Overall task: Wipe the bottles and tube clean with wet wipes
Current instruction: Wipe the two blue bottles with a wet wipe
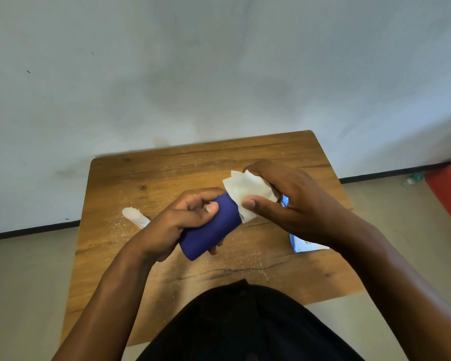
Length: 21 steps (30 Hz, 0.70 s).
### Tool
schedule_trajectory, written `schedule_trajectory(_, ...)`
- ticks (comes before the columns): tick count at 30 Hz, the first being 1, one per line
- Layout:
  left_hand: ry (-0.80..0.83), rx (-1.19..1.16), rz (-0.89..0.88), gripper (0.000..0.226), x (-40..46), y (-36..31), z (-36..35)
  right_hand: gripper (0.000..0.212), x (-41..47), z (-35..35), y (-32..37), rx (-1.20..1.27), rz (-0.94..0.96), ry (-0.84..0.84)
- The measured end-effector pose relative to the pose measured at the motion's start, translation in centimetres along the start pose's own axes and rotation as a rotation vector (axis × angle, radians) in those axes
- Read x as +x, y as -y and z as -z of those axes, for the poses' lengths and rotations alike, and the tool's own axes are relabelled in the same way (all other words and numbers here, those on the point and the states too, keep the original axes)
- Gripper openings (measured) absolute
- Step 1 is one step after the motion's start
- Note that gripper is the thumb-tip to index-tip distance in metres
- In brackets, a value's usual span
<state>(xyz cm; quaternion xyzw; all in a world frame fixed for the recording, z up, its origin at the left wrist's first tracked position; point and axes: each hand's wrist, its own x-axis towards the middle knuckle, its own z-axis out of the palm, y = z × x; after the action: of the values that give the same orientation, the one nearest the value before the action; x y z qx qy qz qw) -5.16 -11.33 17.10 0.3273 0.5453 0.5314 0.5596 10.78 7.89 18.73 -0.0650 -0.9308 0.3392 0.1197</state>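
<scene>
two things are partly hidden behind your hands: the wipes pack [306, 246] and a white tube [136, 217] on the bench [167, 173]. your left hand [177, 225] grips the blue bottle [214, 227] above the bench; your right hand [284, 201] pinches a wet wipe [248, 194] on its top.

Both forearms come in from the bottom corners and converge over mid-frame, bare to the elbow. Left hand [177, 225]: fingers curled under and around the bottle [211, 227], thumb laid flat across its top side, wrist bent slightly inward. Right hand [284, 201]: raised a little higher, knuckles up, fingers arched over the wipe [248, 194], thumb pressing it from the near side against the bottle's far end. Hands close together, not touching each other.
</scene>
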Motion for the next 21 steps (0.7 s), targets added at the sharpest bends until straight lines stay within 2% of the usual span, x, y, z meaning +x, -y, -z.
schedule_trajectory(2, 0.066, -0.045, 0.026, 0.033, 0.0, 0.1, 0.0, 0.025, 0.0, -0.2, 0.4, 0.059, 0.015, 0.008)
schedule_trajectory(5, 0.116, 0.023, 0.025, 0.038, 0.0, 0.2, 0.0, 0.018, 0.1, -1.3, 0.5, 0.126, -0.012, 0.008)
schedule_trajectory(10, 0.002, 0.217, 0.01, 0.035, 0.0, 0.3, -0.2, 0.025, 0.2, -2.5, 0.3, 0.148, -0.129, -0.039)
schedule_trajectory(14, -0.083, 0.31, -0.017, 0.033, 0.1, 0.5, -0.7, 0.013, 0.5, -2.7, 0.4, 0.15, -0.196, -0.056)
schedule_trajectory(21, -0.266, 0.822, -0.168, 0.028, 0.7, 0.7, -1.1, 0.038, 1.3, -2.7, 0.4, 0.103, -0.368, -0.115)
